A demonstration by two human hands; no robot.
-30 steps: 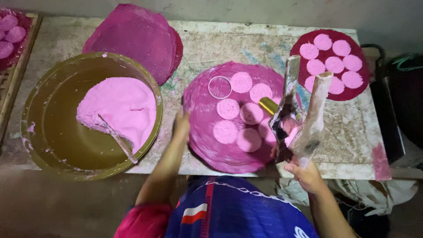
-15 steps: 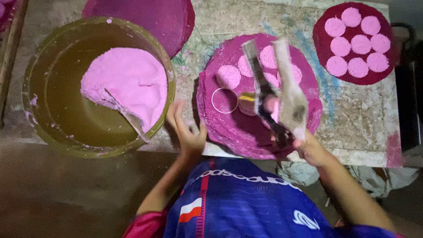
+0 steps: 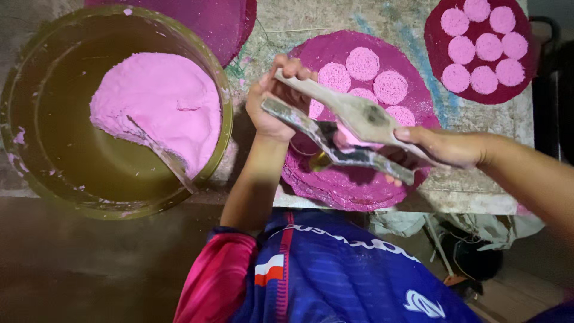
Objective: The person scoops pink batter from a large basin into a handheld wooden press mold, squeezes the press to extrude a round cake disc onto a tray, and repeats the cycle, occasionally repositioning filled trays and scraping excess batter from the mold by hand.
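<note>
Counter (image 3: 382, 27) – worn, stained stone, carrying everything. Biggest item: 1 round olive basin (image 3: 36, 173) at left w/ 1 heap of pink powder (image 3: 161, 101) and 1 scraper (image 3: 161, 154) stuck in it, handle slanting to lower right. Next: 3 magenta round mats – one at centre (image 3: 335, 185) w/ approx 4 pink pressed discs (image 3: 363, 63) visible, others hidden behind hands; one upper right (image 3: 433, 45) w/ 7 discs; one at top edge (image 3: 227, 18), bare.

Two-armed wooden press (image 3: 350, 128) is held over centre mat, long axis running upper left to lower right, arms spread in a narrow V – wide end toward upper left, joined end lower right. Left hand (image 3: 272, 107) fingers curled tight round the arm tips; right hand (image 3: 445, 146) fingers wrapped on the hinge end. 1 small metal ring (image 3: 320, 160) shows under the press.
</note>
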